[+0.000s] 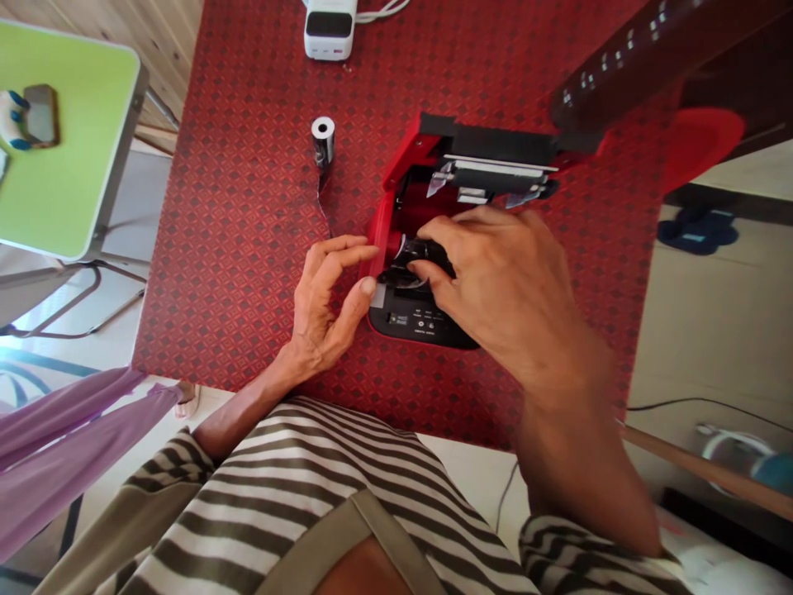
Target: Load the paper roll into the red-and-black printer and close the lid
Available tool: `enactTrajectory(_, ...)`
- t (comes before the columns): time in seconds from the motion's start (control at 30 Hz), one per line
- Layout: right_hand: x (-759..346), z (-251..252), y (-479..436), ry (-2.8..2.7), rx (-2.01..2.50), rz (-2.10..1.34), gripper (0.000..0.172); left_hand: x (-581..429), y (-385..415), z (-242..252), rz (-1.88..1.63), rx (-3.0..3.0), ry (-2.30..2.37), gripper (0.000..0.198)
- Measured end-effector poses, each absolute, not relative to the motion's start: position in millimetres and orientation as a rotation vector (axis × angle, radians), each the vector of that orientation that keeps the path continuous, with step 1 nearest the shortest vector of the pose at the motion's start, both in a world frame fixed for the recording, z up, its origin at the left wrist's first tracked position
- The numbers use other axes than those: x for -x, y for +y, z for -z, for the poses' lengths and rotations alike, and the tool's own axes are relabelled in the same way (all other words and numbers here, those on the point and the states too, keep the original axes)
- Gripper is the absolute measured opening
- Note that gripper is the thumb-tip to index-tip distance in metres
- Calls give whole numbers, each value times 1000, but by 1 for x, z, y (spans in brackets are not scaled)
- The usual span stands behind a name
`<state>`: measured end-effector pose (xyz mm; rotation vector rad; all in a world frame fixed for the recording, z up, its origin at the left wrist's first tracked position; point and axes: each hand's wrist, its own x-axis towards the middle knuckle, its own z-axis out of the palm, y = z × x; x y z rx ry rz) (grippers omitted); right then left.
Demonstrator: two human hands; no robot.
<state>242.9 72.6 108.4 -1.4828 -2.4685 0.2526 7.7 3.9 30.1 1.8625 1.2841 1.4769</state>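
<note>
A red and black printer (414, 321) lies on the table with its lid (496, 153) raised, showing a roller and clear plastic pieces inside. My right hand (505, 277) reaches into the compartment, thumb and fingers closed round a paper roll (405, 256) with a dark, shiny outer layer. My palm covers part of the roll. My left hand (328, 302) is at the printer's left edge, fingers stretched apart, with the thumb tip by the roll's loose dark end. I cannot tell whether it touches that end. Further left, a second small roll (323, 136) stands upright, trailing a dark strip.
A red patterned cloth covers the table (248, 207). A white charger (330, 33) with a cable stands at the far edge. A dark brown cylinder (613, 70) is at the upper right. To the left is a green table (68, 165) holding a phone (42, 114). A person's purple clothing (80, 438) shows lower left.
</note>
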Motion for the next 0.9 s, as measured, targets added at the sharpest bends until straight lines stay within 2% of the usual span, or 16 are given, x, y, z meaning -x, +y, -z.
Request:
enactTrajectory(0.33,-241,-88,91,-2441,1486,-363,21,-6,2,-33,-1391,-1877,1331,33)
enactTrajectory(0.47,-246,-94,89,-2442,1421,-366,20,-3,1,-34,-1378,-1856,1311,33)
enactTrajectory(0.67,-267,-130,57,-2395,1204,-524,46,-5,3,-30,-1409,-1821,1292,31)
enactTrajectory(0.77,-274,-138,38,-2353,1101,-578,42,-3,7,-30,-1439,-1811,1290,33)
enactTrajectory(0.9,-271,-133,31,-2348,1141,-474,29,6,23,-45,-1345,-1806,1419,50)
